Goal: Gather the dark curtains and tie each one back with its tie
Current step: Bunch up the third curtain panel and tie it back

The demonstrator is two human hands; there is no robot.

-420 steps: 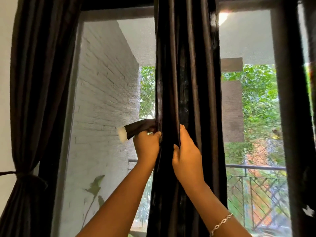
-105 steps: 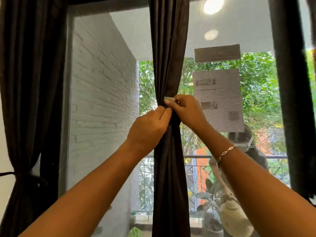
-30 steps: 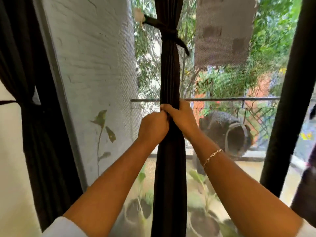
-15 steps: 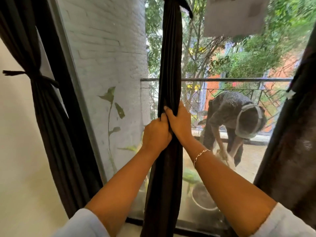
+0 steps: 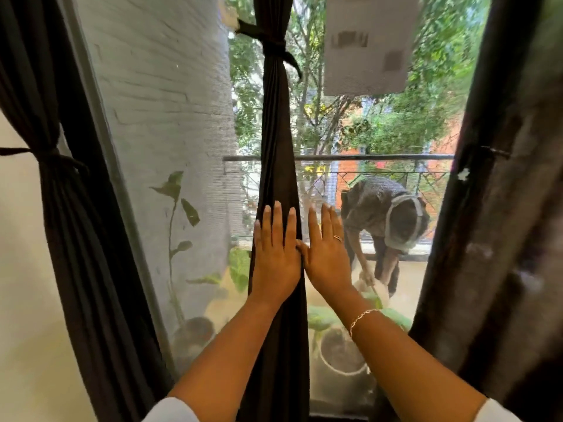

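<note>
Middle curtain (image 5: 275, 166) hangs gathered into a narrow column, bound high up by its tie (image 5: 269, 45). Left hand (image 5: 275, 254) lies flat on the curtain well below the tie, fingers straight and close together. Right hand (image 5: 326, 257) is just beside it at the curtain's right edge, fingers straight and slightly spread, gripping nothing. Left curtain (image 5: 73, 239) is likewise tied at its waist.

Judgement: tying of the middle curtain is done, and the step in hand is smoothing its folds. The next move calls for turning to the right curtain (image 5: 502, 239). Whether that one is tied cannot be told.
</note>
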